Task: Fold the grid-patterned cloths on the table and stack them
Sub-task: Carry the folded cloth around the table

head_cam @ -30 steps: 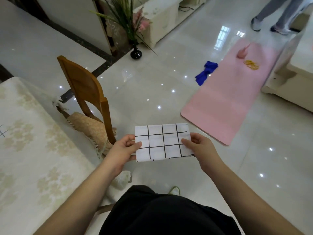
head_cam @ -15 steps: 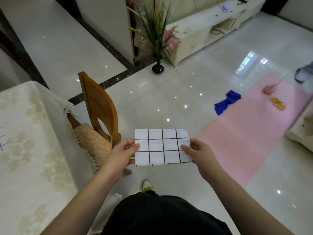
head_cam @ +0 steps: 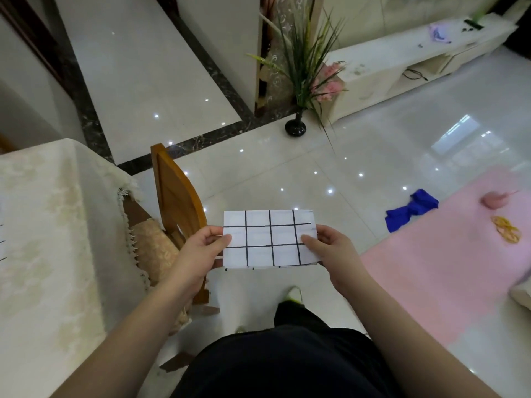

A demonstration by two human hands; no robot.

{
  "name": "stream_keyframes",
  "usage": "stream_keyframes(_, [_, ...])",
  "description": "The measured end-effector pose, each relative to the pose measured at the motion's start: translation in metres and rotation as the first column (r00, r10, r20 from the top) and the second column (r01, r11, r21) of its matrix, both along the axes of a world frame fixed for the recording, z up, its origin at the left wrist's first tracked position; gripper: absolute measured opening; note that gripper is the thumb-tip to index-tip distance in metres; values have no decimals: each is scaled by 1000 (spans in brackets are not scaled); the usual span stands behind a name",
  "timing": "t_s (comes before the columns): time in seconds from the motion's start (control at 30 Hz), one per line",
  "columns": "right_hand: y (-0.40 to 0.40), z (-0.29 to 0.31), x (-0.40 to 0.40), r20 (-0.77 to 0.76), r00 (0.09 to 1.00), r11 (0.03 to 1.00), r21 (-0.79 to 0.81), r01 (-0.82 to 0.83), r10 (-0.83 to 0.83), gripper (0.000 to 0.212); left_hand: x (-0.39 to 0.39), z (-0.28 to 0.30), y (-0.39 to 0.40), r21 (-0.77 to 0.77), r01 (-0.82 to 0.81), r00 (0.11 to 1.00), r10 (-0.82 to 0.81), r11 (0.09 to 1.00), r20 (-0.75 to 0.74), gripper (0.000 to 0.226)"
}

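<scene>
My one head camera is looking forward and down from above, close over my hands [head_cam: 198, 254] (floor [head_cam: 316, 173] stretching away beyond them).

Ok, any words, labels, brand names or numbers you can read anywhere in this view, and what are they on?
None can be read.
The grid-patterned cloth pinched between the left hand and right hand shows only black grid lines, no print.
Small items on the white cabinet are too blurred to tell whether they carry text.
</scene>
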State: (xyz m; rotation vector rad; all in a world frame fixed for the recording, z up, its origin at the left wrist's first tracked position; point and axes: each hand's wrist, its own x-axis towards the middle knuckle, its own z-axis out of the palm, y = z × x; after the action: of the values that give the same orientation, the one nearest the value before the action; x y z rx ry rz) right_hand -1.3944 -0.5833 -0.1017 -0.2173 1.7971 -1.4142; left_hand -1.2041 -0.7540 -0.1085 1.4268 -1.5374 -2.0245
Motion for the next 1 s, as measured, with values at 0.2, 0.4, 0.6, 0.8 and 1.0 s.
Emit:
stream_keyframes(0.2, [-66, -17, -75, 14, 991, 991, -7, -132, 132, 16, -55, -15, -42, -6, -122, 992, 122, 993, 30, 13])
stream_keyframes(0.4, [-131, -18, -153, 31, 966, 966, -15, -257, 257, 15, -111, -15, -83, -46, -210, 973, 213, 977, 84, 13])
stream_keyframes(0.6, [-186, -15, -203, 21, 916, 916, -5, -401, 401, 15, -144, -11, -115, -21, -344, 936, 345, 939, 66, 10])
stream_keyframes(0.8, [-250, -21, -220, 37, 874, 874, 19, -486, 485, 16, -159, -15, -152, -10, -445, 891, 444, 896, 94, 12])
stream_keyframes(1.0, [-339, -31, -222, 25, 815, 814, 45, -580, 579, 19, -154, -29, -217, -9, -527, 847, 526, 850, 72, 7])
